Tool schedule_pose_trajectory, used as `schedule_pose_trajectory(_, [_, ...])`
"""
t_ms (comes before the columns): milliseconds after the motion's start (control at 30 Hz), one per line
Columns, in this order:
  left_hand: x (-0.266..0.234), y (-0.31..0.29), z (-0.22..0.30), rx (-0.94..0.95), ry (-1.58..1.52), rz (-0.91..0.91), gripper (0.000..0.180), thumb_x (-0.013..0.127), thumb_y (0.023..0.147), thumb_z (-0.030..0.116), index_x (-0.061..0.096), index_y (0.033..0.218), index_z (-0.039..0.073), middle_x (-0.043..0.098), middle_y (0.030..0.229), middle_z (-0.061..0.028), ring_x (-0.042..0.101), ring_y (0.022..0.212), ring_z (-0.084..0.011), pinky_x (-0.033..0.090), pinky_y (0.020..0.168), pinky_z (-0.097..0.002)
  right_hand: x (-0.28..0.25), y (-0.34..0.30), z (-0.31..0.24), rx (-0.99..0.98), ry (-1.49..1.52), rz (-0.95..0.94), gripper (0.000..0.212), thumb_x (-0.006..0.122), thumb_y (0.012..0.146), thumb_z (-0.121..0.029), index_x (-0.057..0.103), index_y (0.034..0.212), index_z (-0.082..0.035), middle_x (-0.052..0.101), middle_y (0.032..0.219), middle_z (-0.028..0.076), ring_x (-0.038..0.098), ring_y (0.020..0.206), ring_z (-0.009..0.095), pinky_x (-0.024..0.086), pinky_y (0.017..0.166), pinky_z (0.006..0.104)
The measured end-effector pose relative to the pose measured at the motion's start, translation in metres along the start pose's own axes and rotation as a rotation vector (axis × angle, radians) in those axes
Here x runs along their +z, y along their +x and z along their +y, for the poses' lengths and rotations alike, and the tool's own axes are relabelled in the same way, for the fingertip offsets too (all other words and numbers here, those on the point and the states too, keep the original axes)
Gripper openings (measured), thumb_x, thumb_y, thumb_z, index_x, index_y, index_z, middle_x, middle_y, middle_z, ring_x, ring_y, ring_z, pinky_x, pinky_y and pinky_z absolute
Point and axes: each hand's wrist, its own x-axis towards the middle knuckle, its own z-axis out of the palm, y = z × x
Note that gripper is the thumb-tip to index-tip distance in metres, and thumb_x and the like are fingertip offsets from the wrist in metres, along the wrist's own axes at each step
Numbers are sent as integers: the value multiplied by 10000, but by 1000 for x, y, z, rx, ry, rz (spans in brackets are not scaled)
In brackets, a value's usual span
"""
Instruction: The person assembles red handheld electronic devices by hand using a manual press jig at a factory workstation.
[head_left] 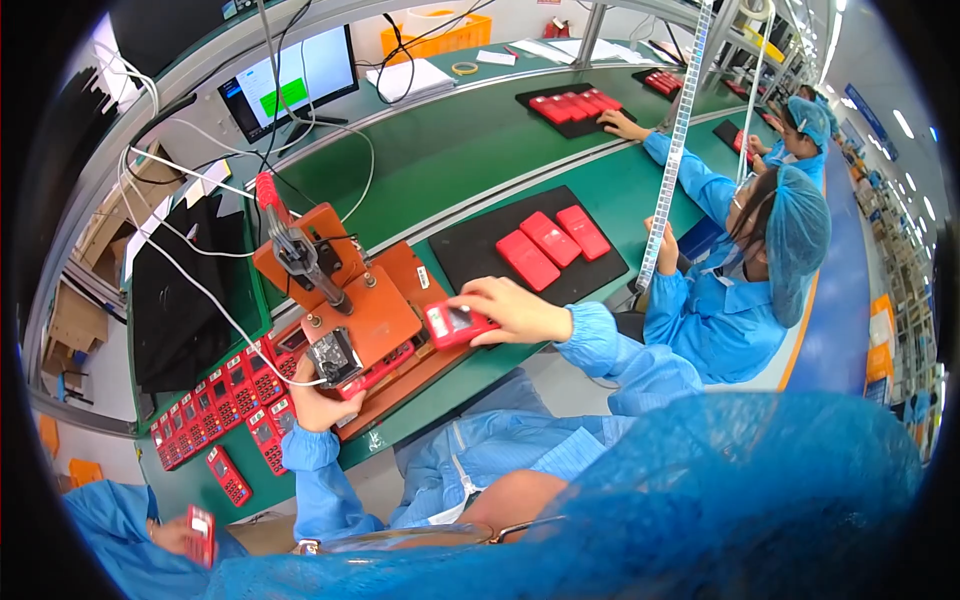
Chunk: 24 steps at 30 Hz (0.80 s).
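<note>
My right hand (pixel 515 312) pinches a red handheld card terminal (pixel 458 326), held just right of an orange-brown test fixture (pixel 385 318). At the fixture's near left corner, my left hand (pixel 322 402) is closed at the end of another red terminal (pixel 378 372), which lies tilted along the front edge. The fingers of that hand also come against a black block (pixel 334 357) with a white cable; their exact grip is partly hidden. Above the fixture plate stands a toggle clamp (pixel 297 250) with a red handle.
Rows of red terminals (pixel 222 400) lie left of the fixture. A black mat (pixel 470 250) at right carries three red terminals (pixel 548 248). Behind stand a monitor (pixel 290 85) and hanging cables. Co-workers (pixel 720 290) sit at right; another person's hand (pixel 178 532) holds a terminal at lower left.
</note>
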Motion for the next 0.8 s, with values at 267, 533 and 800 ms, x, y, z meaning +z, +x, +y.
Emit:
schedule_pose_trajectory(267, [-10, -124, -27, 66, -1137, 753, 723, 587, 759, 496, 383, 1242, -2, 482, 1101, -109, 492, 1067, -237, 378, 997, -371, 85, 96, -34, -369, -51, 65, 575, 598, 822, -390, 439, 1282, -84, 383, 1334, 205, 364, 1235, 362, 301, 992, 473])
schedule_pose_trajectory(533, [-22, -150, 40, -25, -1153, 565, 600, 642, 725, 421, 381, 1121, 53, 378, 883, -22, 396, 755, -119, 374, 686, -266, 20, 75, -21, -231, -24, -223, 394, 593, 824, -278, 573, 1144, -49, 450, 1268, 204, 423, 1182, 362, 351, 967, 495])
schedule_pose_trajectory(800, [14, -48, 83, 53, -1045, 94, 587, 773, 626, 322, 369, 973, 74, 423, 883, -63, 463, 754, -148, 400, 669, -287, -91, 226, -74, 127, 769, 106, 731, 466, 931, -427, 145, 1414, 19, 458, 1281, 208, 458, 1182, 260, 379, 970, 340])
